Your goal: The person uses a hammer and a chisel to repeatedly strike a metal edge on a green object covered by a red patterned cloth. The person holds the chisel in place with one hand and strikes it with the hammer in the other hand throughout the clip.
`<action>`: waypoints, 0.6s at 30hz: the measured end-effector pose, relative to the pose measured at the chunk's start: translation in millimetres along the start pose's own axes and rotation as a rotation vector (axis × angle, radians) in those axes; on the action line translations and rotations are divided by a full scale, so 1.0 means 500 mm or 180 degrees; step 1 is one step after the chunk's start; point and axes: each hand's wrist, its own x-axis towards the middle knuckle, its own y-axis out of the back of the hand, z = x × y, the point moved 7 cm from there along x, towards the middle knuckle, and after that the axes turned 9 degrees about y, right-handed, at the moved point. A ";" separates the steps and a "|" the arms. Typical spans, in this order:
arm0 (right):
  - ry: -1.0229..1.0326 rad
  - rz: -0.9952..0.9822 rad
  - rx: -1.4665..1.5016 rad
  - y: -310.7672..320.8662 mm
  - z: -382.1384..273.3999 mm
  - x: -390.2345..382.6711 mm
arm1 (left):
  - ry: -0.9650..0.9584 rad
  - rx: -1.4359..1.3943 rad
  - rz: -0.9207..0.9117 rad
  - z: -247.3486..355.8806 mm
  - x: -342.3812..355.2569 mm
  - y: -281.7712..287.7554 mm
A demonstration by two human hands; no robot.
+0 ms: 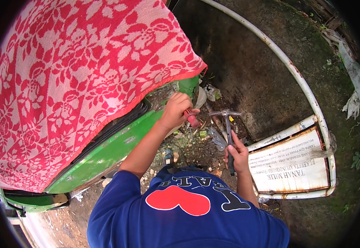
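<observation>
While red tool [193, 119] is being gripped by left hand [175, 110] beside green panel [118, 147] and hammer [228, 127] by right hand [239, 156], hands apart, steady aim and square blows are presumably being called for.

A white, rust-framed sign [289, 161] is bearing rows of dark lettering [285, 173], standing upside down; a blue shirt [147, 225] is showing white-edged capitals [234, 201], also inverted, beside a red heart [178, 200].
</observation>
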 end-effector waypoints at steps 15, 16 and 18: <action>0.2580 0.0140 -0.0593 -0.057 -0.153 -0.036 | 0.0186 0.0439 -0.0107 -0.007 0.067 -0.023; 0.2301 0.0061 -0.0863 -0.059 -0.148 -0.023 | 0.0148 0.0452 -0.0131 -0.007 0.071 -0.028; 0.1698 -0.0100 -0.1360 -0.070 -0.139 0.000 | 0.0104 0.0497 -0.0207 -0.010 0.064 -0.040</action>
